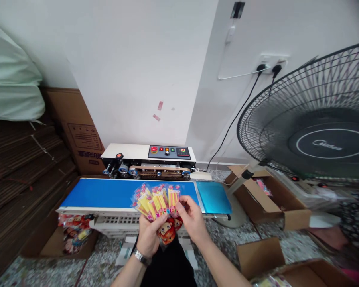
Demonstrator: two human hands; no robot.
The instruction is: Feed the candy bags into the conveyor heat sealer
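A fanned bunch of clear candy packets (156, 202), with yellow sticks inside and printed cartoon faces at the lower end, is spread in front of me. My left hand (149, 235), with a metal watch on its wrist, grips the bunch from below with its thumb across the front. At the right side of the fan, my right hand (194, 221) pinches the rightmost candy packet (174, 194) between thumb and fingers. Both hands are just above the front edge of a blue conveyor belt (101, 193). Behind the belt stands a band sealing machine (125, 153) with lit controls.
A blue plate (214, 198) extends the belt's right end. A large fan (311, 131) stands at right. Open cartons (275, 195) lie on the right floor; another carton (48, 243) with packets sits below left. Flattened cardboard (24, 171) is stacked at left.
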